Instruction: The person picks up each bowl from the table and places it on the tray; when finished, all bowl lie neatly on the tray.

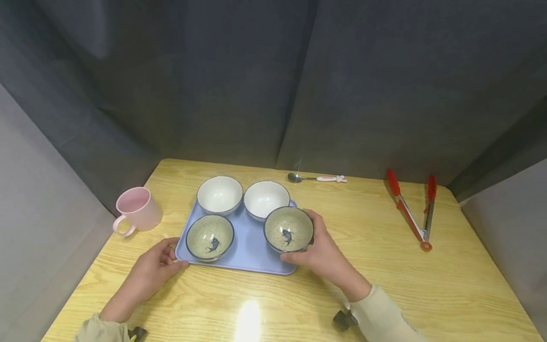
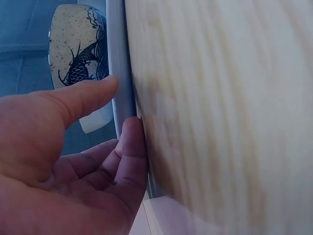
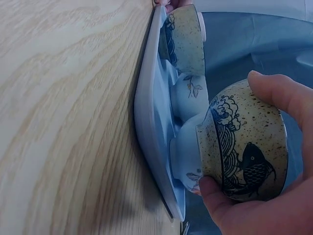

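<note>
In the head view, a blue tray (image 1: 249,242) carries two white bowls (image 1: 220,194) at its back and a speckled fish-pattern bowl (image 1: 198,240) at its front left. My right hand (image 1: 326,254) grips a second speckled bowl (image 1: 288,228) by its side, over the tray's right part. From the right wrist view, this held bowl (image 3: 254,147) is raised off the tray (image 3: 149,112), with thumb and fingers on its outside. At the tray's front left corner, my left hand (image 1: 149,270) holds the edge; the left wrist view has the thumb and fingers on the rim (image 2: 120,63).
A pink mug (image 1: 143,211) stands left of the tray. Behind it, near the table's back edge, lies a spoon (image 1: 318,178) with a white and pink handle. Red-tipped tongs (image 1: 412,216) lie spread at the right. Dark curtain (image 1: 239,85) hangs behind the table.
</note>
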`<control>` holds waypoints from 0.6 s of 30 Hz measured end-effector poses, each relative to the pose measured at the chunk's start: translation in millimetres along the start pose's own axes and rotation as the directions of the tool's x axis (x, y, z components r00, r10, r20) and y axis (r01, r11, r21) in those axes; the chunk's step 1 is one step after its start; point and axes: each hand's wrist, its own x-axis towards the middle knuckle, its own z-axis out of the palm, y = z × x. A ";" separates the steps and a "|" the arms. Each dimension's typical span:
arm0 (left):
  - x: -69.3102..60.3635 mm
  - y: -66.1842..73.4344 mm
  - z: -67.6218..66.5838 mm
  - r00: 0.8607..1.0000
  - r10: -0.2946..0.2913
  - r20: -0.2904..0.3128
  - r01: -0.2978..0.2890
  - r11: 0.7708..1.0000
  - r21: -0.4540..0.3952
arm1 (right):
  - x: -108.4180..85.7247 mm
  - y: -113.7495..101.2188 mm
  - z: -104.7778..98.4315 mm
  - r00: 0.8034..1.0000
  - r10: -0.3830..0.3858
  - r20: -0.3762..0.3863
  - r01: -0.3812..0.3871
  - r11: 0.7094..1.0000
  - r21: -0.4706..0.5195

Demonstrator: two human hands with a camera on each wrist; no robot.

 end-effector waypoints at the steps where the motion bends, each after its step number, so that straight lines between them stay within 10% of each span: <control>1: 0.2 -0.3 -0.2 1.000 0.001 0.001 -0.001 1.000 0.000 | 0.1 0.0 0.6 1.000 0.001 0.000 -0.001 1.000 0.001; 18: 0.5 0.6 -1.5 1.000 0.004 0.009 -0.004 1.000 0.004 | -2.5 -5.9 18.0 0.998 0.012 0.057 -0.013 1.000 0.024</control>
